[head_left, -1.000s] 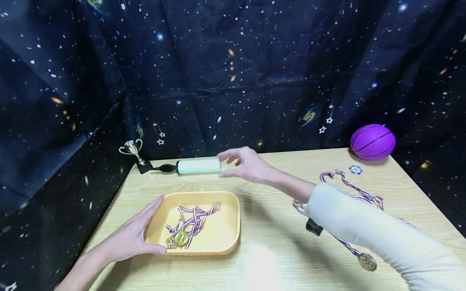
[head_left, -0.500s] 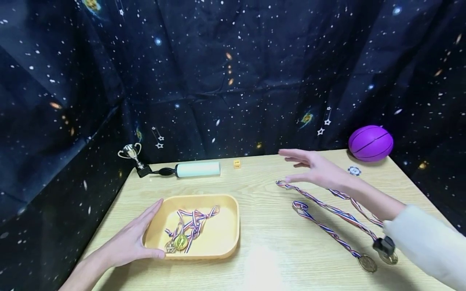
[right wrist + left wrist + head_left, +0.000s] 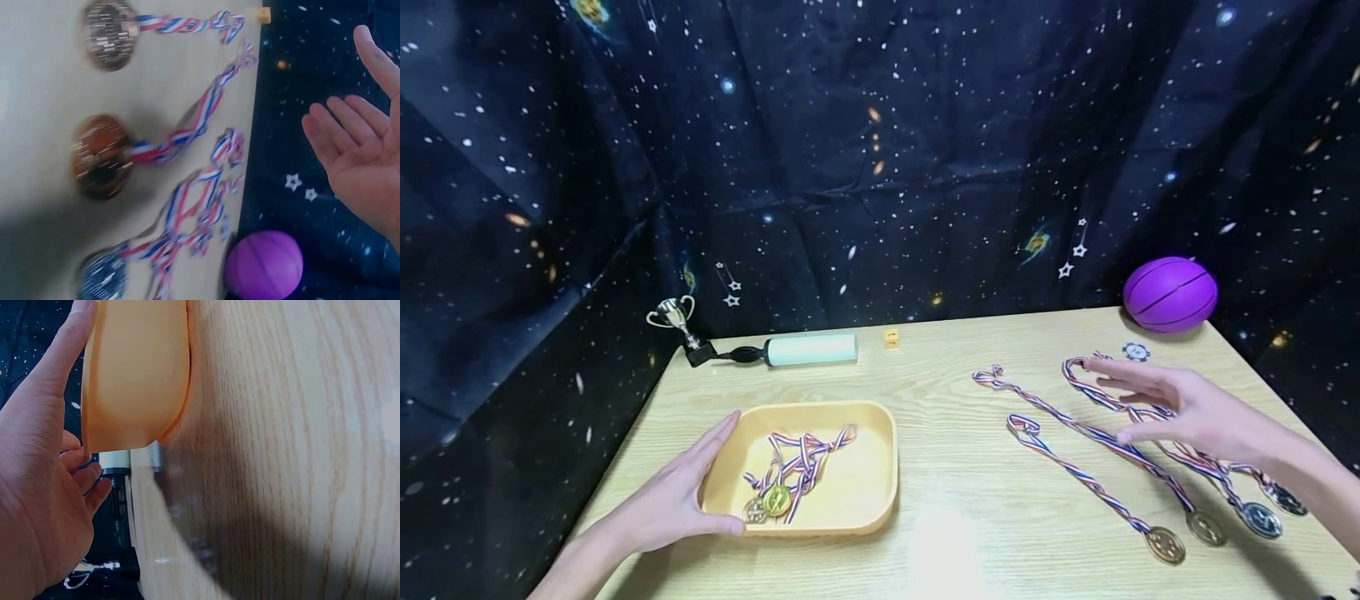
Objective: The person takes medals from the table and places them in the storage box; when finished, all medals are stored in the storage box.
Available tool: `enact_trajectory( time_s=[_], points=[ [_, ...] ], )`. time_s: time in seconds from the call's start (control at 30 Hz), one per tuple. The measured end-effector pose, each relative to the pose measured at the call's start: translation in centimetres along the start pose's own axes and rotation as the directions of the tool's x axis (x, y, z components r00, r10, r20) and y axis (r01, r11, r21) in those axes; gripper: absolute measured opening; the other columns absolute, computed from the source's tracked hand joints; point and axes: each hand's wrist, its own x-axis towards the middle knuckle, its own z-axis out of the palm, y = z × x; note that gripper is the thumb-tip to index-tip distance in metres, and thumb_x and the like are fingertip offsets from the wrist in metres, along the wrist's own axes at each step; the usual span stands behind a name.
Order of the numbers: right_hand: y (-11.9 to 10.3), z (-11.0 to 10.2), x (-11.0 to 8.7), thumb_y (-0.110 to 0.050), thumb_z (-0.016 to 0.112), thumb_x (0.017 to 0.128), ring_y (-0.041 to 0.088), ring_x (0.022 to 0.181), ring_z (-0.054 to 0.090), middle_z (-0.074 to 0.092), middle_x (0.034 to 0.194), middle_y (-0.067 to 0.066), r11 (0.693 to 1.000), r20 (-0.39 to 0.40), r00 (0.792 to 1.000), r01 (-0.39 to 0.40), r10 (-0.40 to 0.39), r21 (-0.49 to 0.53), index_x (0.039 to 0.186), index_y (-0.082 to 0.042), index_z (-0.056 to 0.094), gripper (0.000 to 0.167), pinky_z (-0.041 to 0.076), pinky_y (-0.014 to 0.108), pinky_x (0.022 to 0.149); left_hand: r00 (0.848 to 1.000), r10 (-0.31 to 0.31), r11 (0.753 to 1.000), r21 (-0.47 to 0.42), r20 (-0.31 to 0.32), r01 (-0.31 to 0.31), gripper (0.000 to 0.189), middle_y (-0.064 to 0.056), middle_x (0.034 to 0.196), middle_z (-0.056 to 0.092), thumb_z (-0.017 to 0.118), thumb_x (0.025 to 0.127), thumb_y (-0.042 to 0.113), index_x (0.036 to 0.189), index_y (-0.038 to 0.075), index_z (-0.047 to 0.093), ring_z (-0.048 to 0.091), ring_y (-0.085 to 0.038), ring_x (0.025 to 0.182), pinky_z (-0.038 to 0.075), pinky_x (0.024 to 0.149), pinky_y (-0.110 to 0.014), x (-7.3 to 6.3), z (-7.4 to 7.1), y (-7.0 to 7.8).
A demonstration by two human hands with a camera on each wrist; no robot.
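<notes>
My left hand (image 3: 673, 496) grips the left end of a yellow-orange plastic basin (image 3: 880, 518), thumb at the near rim and fingers at the far corner. Inside the basin lie a gold-coloured medal (image 3: 777, 500), a duller medal (image 3: 756, 510) and tangled striped ribbon (image 3: 805, 457). My right hand (image 3: 1198, 412) hovers with spread fingers over the medals on the right side of the table, holding nothing. A bronze-coloured medal (image 3: 1165, 545), another bronze-toned medal (image 3: 1206, 527), a silver medal (image 3: 1260, 519) and a darker medal (image 3: 1288, 498) lie there, their ribbons trailing toward the back.
Along the back edge stand a purple ball (image 3: 1170, 294), a yellow cube (image 3: 891, 337) and a pale green hand pump (image 3: 812, 350). A poker chip (image 3: 1136, 352) lies before the ball. At the back left is a silver trophy cup (image 3: 673, 315). Dark star-print cloth (image 3: 880, 208) surrounds the table.
My right hand has moved to the right, from near the pump to over the medals, uncovering the cube and several medals. My left hand and the basin stay in place.
</notes>
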Motion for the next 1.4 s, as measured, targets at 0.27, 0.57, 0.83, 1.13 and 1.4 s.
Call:
enact_trajectory(
  time_s=[0.27,0.57,0.83,1.13,1.4],
  points=[
    [1.7,1.0,-4.2,0.001,0.081,0.09,0.003,0.132,0.059,0.055,0.158,-0.005,0.997,0.035,0.998,0.042,-0.044,0.058,0.159,-0.011,0.05,0.076,0.052,0.018,0.099,1.0,0.004,1.0,-0.013,0.003,-0.004,0.144,-0.018,0.175,0.019,0.094,0.068,0.063,0.173,0.015,0.008,0.03,-0.048,0.153,0.007,0.113,-0.002,-0.2,0.1,0.0],
    [3.9,2.6,-7.5,0.002,0.082,0.088,0.012,0.093,0.07,0.075,0.121,0.0,0.995,0.07,0.995,0.066,-0.072,0.08,0.149,-0.01,0.06,0.066,0.054,0.022,0.067,1.0,-0.002,1.0,-0.007,0.009,0.002,0.142,-0.019,0.175,0.02,0.093,0.069,0.064,0.172,0.012,0.01,0.031,-0.048,0.153,0.006,0.113,-0.001,-0.2,0.2,-0.1],
    [5.9,3.7,-9.0,0.01,0.084,0.08,0.014,0.069,0.055,0.061,0.09,-0.002,0.98,0.064,0.982,0.167,-0.175,0.11,0.135,-0.016,0.07,0.063,0.042,0.027,0.049,1.0,-0.007,1.0,-0.007,0.017,0.007,0.142,-0.02,0.175,0.02,0.093,0.069,0.063,0.17,0.004,0.013,0.03,-0.048,0.154,0.006,0.113,-0.001,0.1,0.2,-0.1],
    [5.9,5.0,-9.4,-0.001,0.088,0.081,0.004,0.061,0.051,0.064,0.101,-0.008,0.98,0.072,0.978,0.19,-0.194,0.059,0.129,-0.017,0.071,0.054,0.037,0.02,0.046,1.0,-0.013,1.0,-0.008,0.02,0.013,0.141,-0.018,0.175,0.02,0.093,0.07,0.064,0.17,0.004,0.014,0.03,-0.047,0.154,0.006,0.112,-0.001,0.2,0.1,0.0],
    [5.4,6.0,-9.7,-0.016,0.092,0.08,0.003,0.066,0.051,0.062,0.105,-0.01,0.983,0.06,0.983,0.178,-0.176,-0.04,0.127,-0.019,0.072,0.052,0.037,0.019,0.048,1.0,-0.014,1.0,-0.006,0.022,0.014,0.142,-0.018,0.175,0.019,0.093,0.07,0.064,0.171,0.004,0.013,0.029,-0.047,0.155,0.006,0.113,-0.001,0.1,0.0,0.0]
  ],
)
